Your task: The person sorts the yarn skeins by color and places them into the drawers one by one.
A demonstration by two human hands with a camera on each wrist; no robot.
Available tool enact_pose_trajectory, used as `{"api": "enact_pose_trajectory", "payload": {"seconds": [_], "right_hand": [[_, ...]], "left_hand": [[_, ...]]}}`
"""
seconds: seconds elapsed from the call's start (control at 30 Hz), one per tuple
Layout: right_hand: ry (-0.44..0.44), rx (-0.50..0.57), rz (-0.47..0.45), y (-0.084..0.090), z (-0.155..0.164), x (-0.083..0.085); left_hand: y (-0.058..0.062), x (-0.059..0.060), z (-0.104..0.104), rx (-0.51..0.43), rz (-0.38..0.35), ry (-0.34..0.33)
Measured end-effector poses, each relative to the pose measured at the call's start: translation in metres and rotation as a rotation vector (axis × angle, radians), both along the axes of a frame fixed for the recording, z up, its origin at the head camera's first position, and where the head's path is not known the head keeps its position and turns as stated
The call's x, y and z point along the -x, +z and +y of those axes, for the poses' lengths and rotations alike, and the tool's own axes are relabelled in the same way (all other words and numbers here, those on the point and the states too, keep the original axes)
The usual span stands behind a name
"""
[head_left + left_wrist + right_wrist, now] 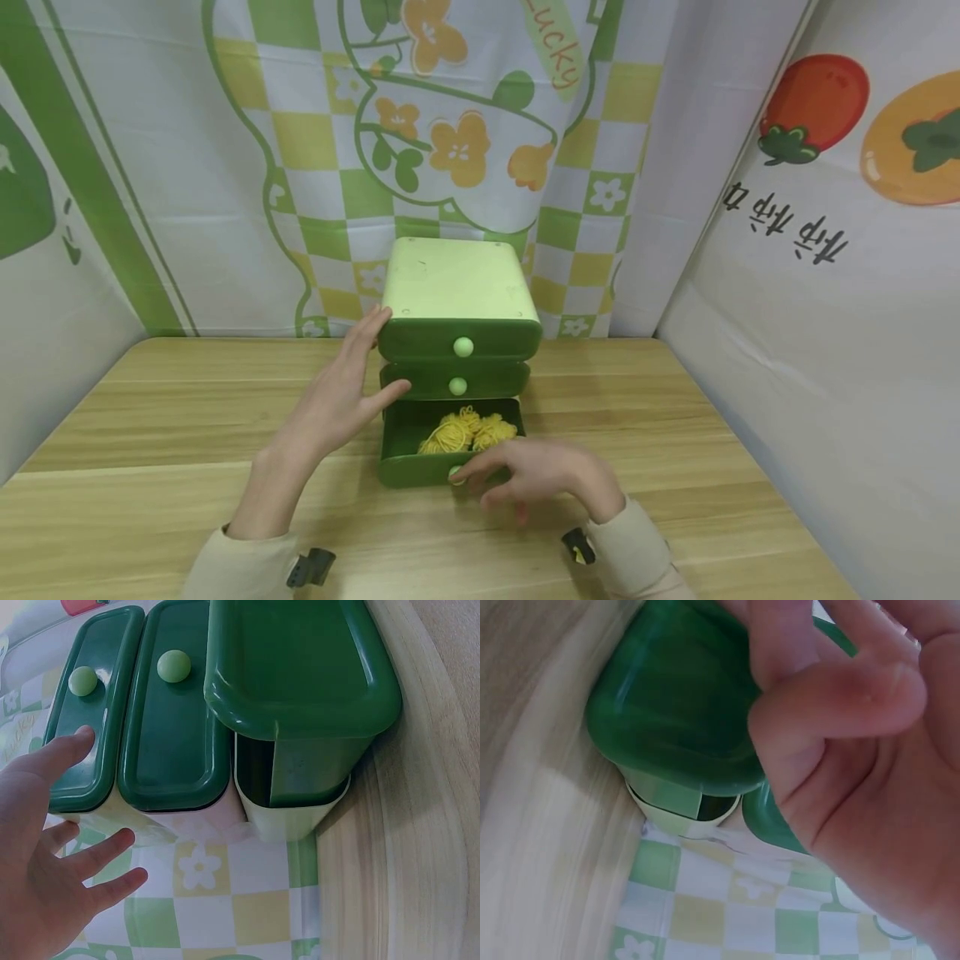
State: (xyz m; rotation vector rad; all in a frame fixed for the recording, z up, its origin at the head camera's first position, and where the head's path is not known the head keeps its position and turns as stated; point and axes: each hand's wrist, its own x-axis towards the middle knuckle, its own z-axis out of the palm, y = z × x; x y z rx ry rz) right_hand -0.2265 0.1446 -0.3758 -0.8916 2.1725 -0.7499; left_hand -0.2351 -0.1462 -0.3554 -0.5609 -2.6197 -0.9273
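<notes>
A small drawer cabinet [459, 279] with a pale green top and dark green fronts stands on the wooden table. Its bottom drawer [416, 469] is pulled out, with balls of yellow yarn [457, 433] inside. The top drawer [420, 340] and middle drawer [416, 381] are closed. My left hand [333, 396] is spread at the cabinet's left side, fingertips by the top drawer's edge and thumb in front of the middle one. My right hand [536, 471] hovers before the bottom drawer. Its index fingertip is at the pale round knob [456, 475], the thumb apart below; contact cannot be made out.
Behind the cabinet hangs a checkered, flower-printed cloth [315, 167]. A white sheet with printed fruit [817, 108] hangs along the right. The wooden tabletop [637, 400] extends to both sides of the cabinet.
</notes>
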Motion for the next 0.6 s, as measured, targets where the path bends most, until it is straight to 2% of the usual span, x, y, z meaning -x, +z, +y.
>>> {"api": "enact_pose_trajectory", "payload": {"seconds": [0.43,0.6], "right_hand": [[0.045,-0.02,-0.028,-0.0039,-0.0005,0.0012],[0.052,-0.017,0.006,-0.0038,0.0004,0.0014]], "left_hand": [[0.0008,-0.0009,0.0004,0.005,-0.016,0.005],[0.0007,-0.0008,0.0005,0.003,-0.016,0.003]]}}
